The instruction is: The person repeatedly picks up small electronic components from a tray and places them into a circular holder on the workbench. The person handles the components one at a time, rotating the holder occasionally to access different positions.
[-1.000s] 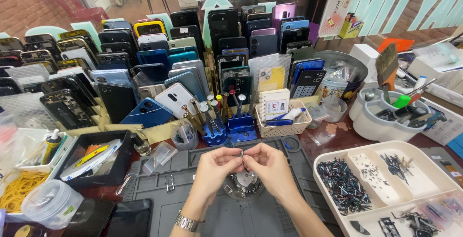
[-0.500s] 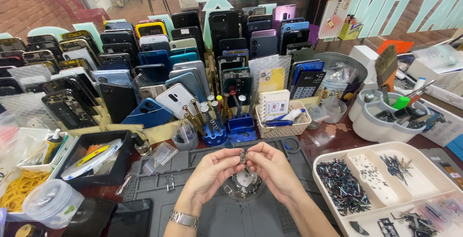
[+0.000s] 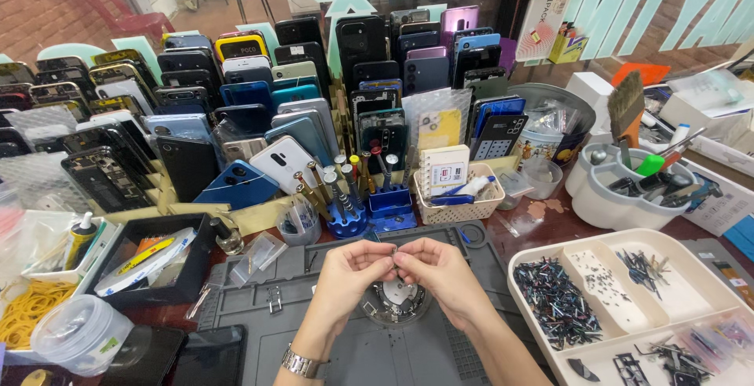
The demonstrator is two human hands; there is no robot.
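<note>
i've got both hands up over the grey work mat [image 3: 330, 339]. left hand [image 3: 351, 270] and right hand [image 3: 437, 270] meet fingertip to fingertip, pinching a tiny metal part [image 3: 393, 255], too small to make out. round metal piece [image 3: 395, 301] sits just below. compartment tray [image 3: 628, 307] close on the right, screwdriver stand [image 3: 345, 213] just ahead, mat bare toward me.

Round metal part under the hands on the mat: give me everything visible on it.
The round metal part is a silvery disc-like piece with a pale centre and small fittings along its rim. It lies flat on the grey work mat, near its middle. The left hand and right hand hover over it, fingertips meeting, hiding its upper edge; contact cannot be told.
</note>
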